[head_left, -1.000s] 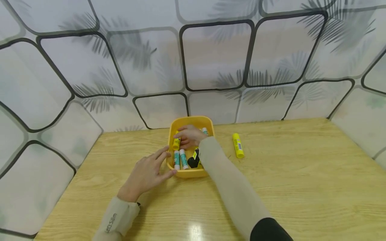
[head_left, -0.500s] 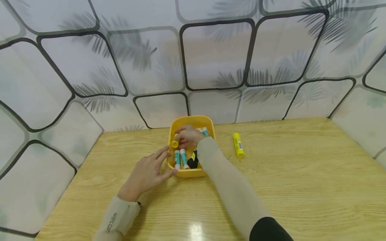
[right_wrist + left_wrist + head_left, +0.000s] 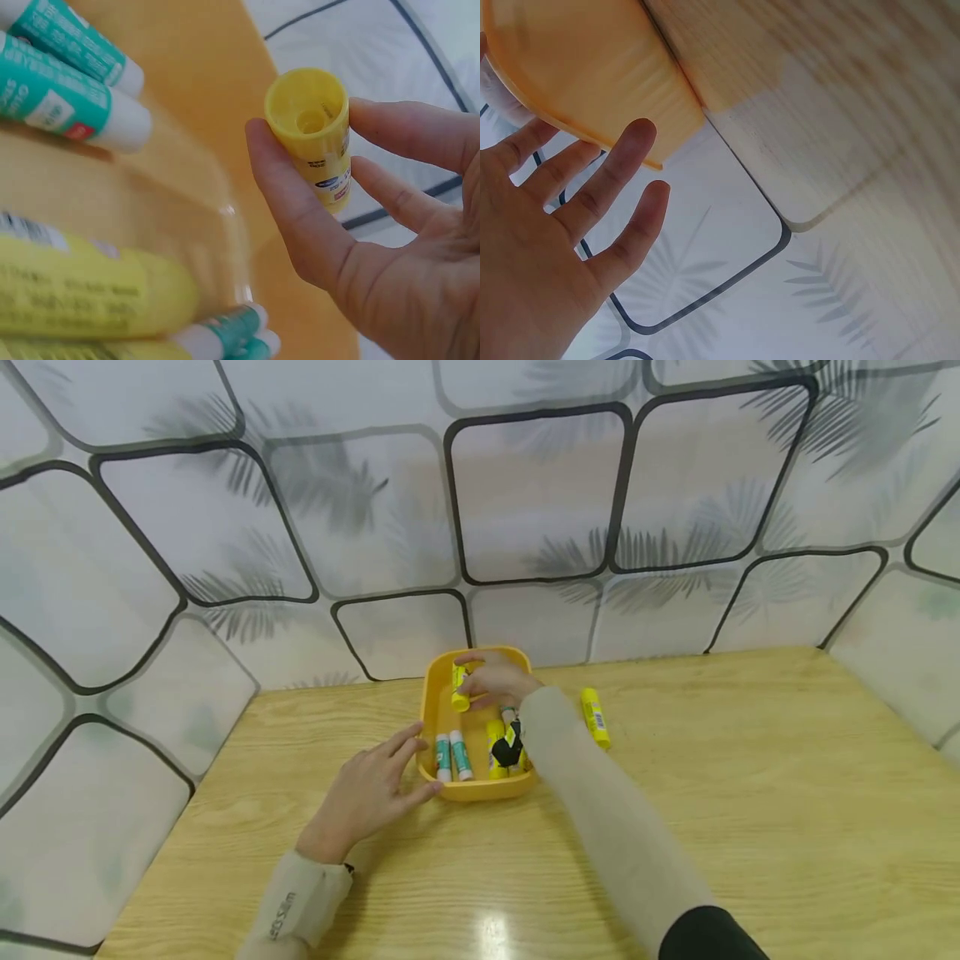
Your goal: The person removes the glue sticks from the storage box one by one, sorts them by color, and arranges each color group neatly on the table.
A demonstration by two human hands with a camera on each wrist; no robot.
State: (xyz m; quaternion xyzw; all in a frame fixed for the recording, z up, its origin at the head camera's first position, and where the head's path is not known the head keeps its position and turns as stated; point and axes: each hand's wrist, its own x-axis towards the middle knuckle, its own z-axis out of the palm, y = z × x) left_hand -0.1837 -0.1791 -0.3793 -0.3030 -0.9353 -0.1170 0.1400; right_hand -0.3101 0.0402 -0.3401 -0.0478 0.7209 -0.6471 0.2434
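My right hand (image 3: 498,679) pinches a yellow glue stick (image 3: 311,142) between thumb and fingers, over the back part of a yellow plastic tray (image 3: 487,791). The stick's hollow round end faces the camera in the right wrist view. My left hand (image 3: 367,793) has its fingers spread at the tray's left side, thumb by the front left corner. Two white-and-teal glue sticks (image 3: 461,755) lie at the tray's front left. Yellow glue sticks (image 3: 496,752) lie at its front right, partly hidden by the right wrist and the black device on it.
Another yellow glue stick (image 3: 595,717) lies on the wooden table (image 3: 720,810), right of the tray. A patterned wall covering (image 3: 540,502) rises close behind the tray and along both sides.
My right hand has picked up the yellow glue stick from the tray's left side and moved back and to the right with it. The left hand stays at the tray's side.
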